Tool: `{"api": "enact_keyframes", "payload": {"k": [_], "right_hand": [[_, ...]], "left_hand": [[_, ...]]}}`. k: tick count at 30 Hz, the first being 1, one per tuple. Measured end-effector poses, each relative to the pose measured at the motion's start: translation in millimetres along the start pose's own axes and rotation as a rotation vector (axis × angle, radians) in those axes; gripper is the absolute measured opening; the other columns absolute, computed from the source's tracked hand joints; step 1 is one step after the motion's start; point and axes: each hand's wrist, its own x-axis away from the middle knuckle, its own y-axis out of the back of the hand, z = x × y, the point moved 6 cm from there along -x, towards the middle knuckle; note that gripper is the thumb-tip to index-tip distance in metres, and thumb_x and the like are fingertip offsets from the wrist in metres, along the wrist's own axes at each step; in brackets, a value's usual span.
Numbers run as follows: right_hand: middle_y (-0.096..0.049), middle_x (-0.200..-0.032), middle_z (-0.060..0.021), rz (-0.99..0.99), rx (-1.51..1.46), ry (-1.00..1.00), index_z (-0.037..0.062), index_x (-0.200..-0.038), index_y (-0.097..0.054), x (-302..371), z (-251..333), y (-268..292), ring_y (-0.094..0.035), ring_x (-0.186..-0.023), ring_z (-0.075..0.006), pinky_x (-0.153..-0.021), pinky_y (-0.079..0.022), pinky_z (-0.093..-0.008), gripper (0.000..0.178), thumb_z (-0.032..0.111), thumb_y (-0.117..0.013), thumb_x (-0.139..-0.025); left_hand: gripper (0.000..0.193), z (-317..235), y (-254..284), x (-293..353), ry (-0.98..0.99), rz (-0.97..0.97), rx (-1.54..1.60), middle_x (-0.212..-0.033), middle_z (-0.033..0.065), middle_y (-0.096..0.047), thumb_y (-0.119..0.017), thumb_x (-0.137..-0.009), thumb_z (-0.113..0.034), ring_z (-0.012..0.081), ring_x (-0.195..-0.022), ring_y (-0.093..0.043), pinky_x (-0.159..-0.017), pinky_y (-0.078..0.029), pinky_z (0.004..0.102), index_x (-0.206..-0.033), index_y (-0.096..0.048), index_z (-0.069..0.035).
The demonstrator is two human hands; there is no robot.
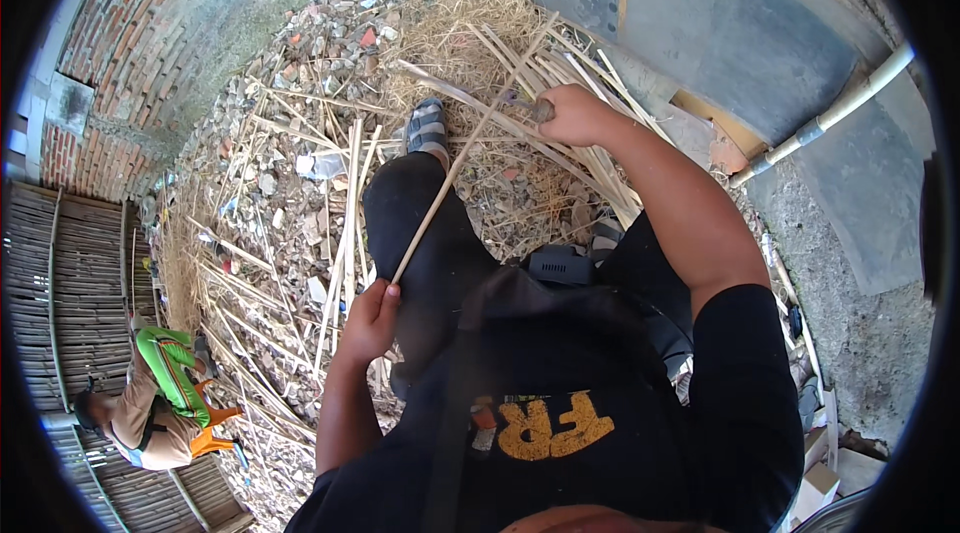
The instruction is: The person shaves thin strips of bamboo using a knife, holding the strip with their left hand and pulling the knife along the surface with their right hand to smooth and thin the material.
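My left hand (370, 325) is closed round the near end of a long, thin bamboo strip (448, 185). The strip slants up and away to the right, passing over my dark trouser leg. My right hand (580, 117) grips a tool with a brown wooden handle (543, 111). Its narrow, greyish front part points left toward the strip and looks like a knife blade, but it is too small to make out clearly. Whether it touches the strip, I cannot tell. Beneath my right hand lies a pile of split bamboo strips (590, 165).
Pale shavings (465, 28) heap up ahead on stony rubble ground (290, 148). More strips (345, 233) lie to the left. Grey panels (730, 13) and a white pipe (850, 113) stand at right. A person (160, 408) sits on an orange stool at far left, beside a bamboo wall (85, 283).
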Motion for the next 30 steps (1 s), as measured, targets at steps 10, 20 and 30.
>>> {"api": "enact_keyframes", "payload": {"k": [10,20,30], "right_hand": [[-0.069,-0.08,-0.0147,-0.005,0.001,0.04,0.0075,-0.09,-0.071,9,15,2,-0.069,-0.08,-0.0315,-0.071,-0.052,-0.0436,0.019,0.018,-0.07,-0.076],[-0.069,-0.083,-0.0155,0.077,0.168,0.199,0.0071,-0.091,-0.07,36,57,2,-0.069,-0.083,-0.0341,-0.072,-0.052,-0.0465,0.02,0.02,-0.07,-0.075],[-0.07,-0.084,-0.0148,0.087,0.148,0.161,0.0079,-0.091,-0.071,29,52,-3,-0.069,-0.083,-0.0335,-0.073,-0.052,-0.046,0.02,0.019,-0.073,-0.075]], "left_hand": [[0.039,4,-7,-9,0.046,0.072,0.145,-0.067,0.0009,-0.05,-0.045,-0.11,-0.033,0.0097,-0.066,-0.046,-0.06,-0.04,0.0303,-0.086,-0.055,-0.003],[0.042,-8,-4,2,0.042,-0.02,-0.047,-0.069,0.0067,-0.054,-0.044,-0.11,-0.033,0.0144,-0.068,-0.05,-0.063,-0.043,0.0337,-0.085,-0.056,-0.002],[0.042,-5,-4,2,0.044,-0.004,0.005,-0.067,0.0077,-0.053,-0.045,-0.109,-0.032,0.0144,-0.065,-0.049,-0.061,-0.043,0.0344,-0.084,-0.055,-0.001]]}}
